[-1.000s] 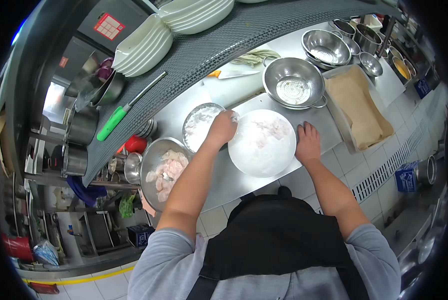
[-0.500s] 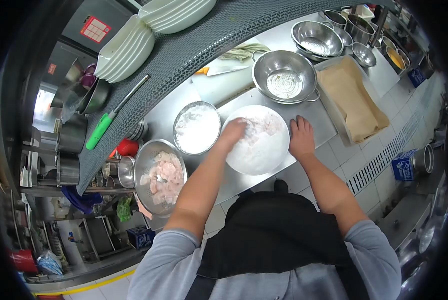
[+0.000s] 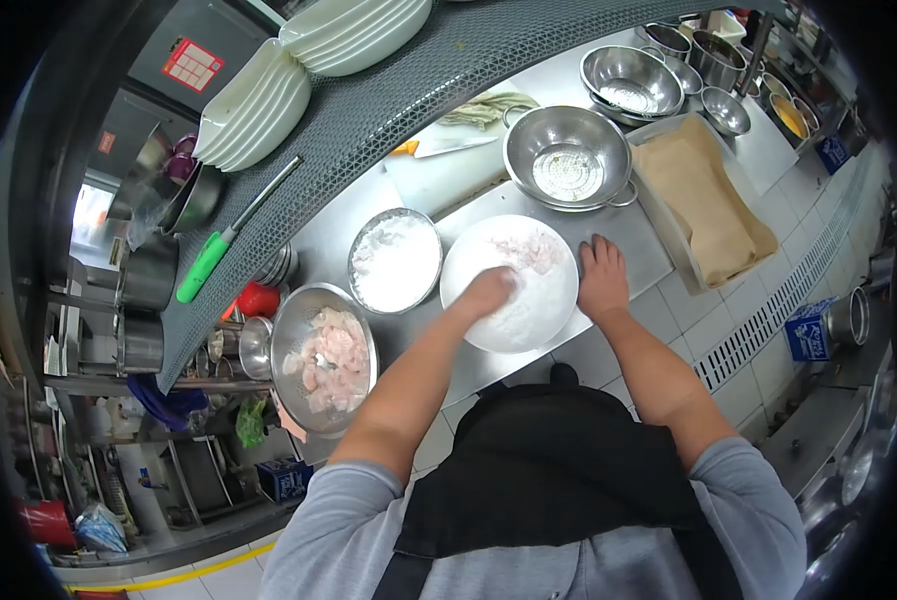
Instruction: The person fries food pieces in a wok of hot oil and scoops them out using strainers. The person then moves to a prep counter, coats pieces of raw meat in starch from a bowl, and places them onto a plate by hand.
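Observation:
My left hand (image 3: 488, 292) is over the left part of a white plate (image 3: 528, 325), its fingertips in the white powder there and blurred by motion; what they hold, if anything, is hidden. Powdered pale pieces (image 3: 538, 250) lie near the plate's far edge. Against the plate's right rim rests my right hand (image 3: 603, 276), fingers spread on the steel counter. Left of the plate stands a round bowl of white powder (image 3: 395, 262). A steel bowl (image 3: 286, 325) nearer my left forearm holds raw pale pink meat (image 3: 334, 358).
A steel colander (image 3: 568, 158) sits beyond the plate, with a paper-lined tray (image 3: 703, 205) to its right. A knife (image 3: 453, 146) lies on a board at the back. Overhead, a matted shelf (image 3: 368, 130) bears white dishes (image 3: 258, 110) and a green-handled tool (image 3: 206, 268).
My left hand has gone from the powder bowl onto the plate, then down and right across it. My right hand stays at the rim. The view has shifted slightly.

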### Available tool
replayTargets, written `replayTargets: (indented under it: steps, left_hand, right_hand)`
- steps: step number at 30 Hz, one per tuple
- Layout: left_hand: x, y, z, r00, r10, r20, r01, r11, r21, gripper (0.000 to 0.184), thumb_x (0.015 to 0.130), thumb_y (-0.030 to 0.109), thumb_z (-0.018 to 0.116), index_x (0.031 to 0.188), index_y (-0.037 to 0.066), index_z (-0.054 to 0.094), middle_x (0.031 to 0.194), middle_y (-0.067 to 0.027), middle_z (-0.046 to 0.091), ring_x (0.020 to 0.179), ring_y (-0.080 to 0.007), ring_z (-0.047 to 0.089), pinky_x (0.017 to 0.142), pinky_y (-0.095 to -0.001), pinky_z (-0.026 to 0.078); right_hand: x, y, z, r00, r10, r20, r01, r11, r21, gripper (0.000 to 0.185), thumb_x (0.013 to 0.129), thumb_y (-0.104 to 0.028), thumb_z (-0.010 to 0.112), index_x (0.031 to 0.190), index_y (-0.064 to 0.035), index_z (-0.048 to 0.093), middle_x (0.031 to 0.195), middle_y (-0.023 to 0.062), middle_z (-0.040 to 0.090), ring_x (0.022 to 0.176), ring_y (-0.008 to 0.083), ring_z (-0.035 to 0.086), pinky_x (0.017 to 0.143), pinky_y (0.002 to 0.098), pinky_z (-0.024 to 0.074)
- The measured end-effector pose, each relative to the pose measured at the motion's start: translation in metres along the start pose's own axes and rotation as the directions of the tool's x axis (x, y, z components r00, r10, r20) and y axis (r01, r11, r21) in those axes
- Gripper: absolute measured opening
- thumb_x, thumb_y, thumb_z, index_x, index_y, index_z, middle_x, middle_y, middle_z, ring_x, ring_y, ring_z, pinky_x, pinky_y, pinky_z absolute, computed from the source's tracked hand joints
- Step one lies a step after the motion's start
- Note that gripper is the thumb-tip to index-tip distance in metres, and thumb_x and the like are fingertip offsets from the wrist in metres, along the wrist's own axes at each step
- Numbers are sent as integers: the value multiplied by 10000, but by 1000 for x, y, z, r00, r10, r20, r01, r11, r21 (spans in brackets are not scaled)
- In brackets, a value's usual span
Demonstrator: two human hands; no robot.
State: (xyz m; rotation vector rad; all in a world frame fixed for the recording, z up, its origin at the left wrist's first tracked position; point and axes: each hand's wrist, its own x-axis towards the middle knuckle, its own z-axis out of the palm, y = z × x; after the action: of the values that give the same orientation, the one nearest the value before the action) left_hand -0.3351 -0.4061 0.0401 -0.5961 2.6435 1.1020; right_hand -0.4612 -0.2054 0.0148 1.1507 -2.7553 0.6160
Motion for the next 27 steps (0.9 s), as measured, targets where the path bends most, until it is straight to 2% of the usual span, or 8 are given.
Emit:
replayTargets:
  steps: [3, 7, 10, 14, 16, 20, 25, 27]
  left_hand:
    - [-3, 9, -6, 989, -105, -101, 87, 982, -165, 331, 801, 171, 533, 1063, -14, 618, 1112, -263, 590, 1081, -367, 549, 963, -389, 405]
    - [-7, -3, -20, 959, 58, -278, 3, 977, 212, 285, 765, 125, 555, 1011, -6, 610, 1034, -221, 603, 1034, -365, 554, 917, -430, 434]
    - [-22, 11, -21, 979, -79, -187, 150, 902, 404, 291, 725, 100, 606, 1005, 26, 580, 1059, -173, 556, 1100, -361, 500, 906, -452, 443]
    - [-21, 15, -24, 996, -12, -90, 50, 903, 426, 374, 715, 111, 630, 1075, 21, 581, 1086, -193, 580, 1089, -354, 525, 922, -432, 439]
    - [-18, 23, -27, 1000, -8, -12, 9, 989, 148, 485, 699, 109, 646, 1168, 14, 560, 1131, -209, 594, 1085, -347, 548, 946, -402, 430]
    - [-5, 61, -36, 993, 91, 74, -102, 981, 167, 543, 695, 99, 650, 1219, 11, 540, 1160, -213, 592, 1081, -342, 562, 958, -378, 422]
    - [20, 72, -43, 903, 321, -287, -250, 933, 259, 501, 698, 65, 643, 1186, 10, 547, 1138, -209, 586, 1073, -343, 552, 953, -371, 429]
    - [19, 71, -67, 884, 253, -394, -207, 966, 157, 409, 700, 65, 645, 1101, 9, 592, 1102, -212, 604, 1041, -352, 565, 928, -395, 437]
  right_hand:
    - [2, 3, 2, 1000, 7, -3, -7, 1000, -3, 379, 824, -184, 496, 1167, -22, 518, 1291, 184, 445, 1224, 327, 384, 1053, 430, 284]
    - [0, 3, 4, 1000, 1, -2, -1, 1000, -2, 384, 822, -192, 513, 1167, -23, 519, 1289, 184, 446, 1221, 329, 386, 1050, 432, 286]
    - [1, 3, 1, 1000, 4, 7, -4, 1000, 8, 391, 822, -198, 519, 1172, -22, 518, 1288, 185, 445, 1222, 332, 385, 1050, 435, 286]
    - [0, 3, 1, 1000, -1, 2, 1, 1000, 7, 402, 824, -208, 527, 1180, -21, 516, 1287, 186, 444, 1225, 335, 384, 1054, 438, 282]
    - [0, 4, 3, 1000, 1, -1, -1, 1000, 13, 403, 824, -211, 530, 1179, -21, 516, 1288, 185, 444, 1226, 334, 383, 1055, 438, 281]
    - [1, 3, 3, 1000, 1, -5, -1, 1000, 24, 405, 819, -207, 532, 1178, -20, 517, 1293, 186, 440, 1232, 333, 379, 1056, 436, 279]
    - [1, 3, 3, 1000, -9, -1, 9, 1000, 28, 392, 814, -172, 520, 1174, -17, 515, 1292, 186, 440, 1233, 329, 378, 1055, 430, 282]
    - [0, 2, 2, 1000, -9, -4, 9, 999, 44, 387, 811, -159, 518, 1170, -16, 516, 1290, 186, 442, 1229, 330, 380, 1051, 429, 285]
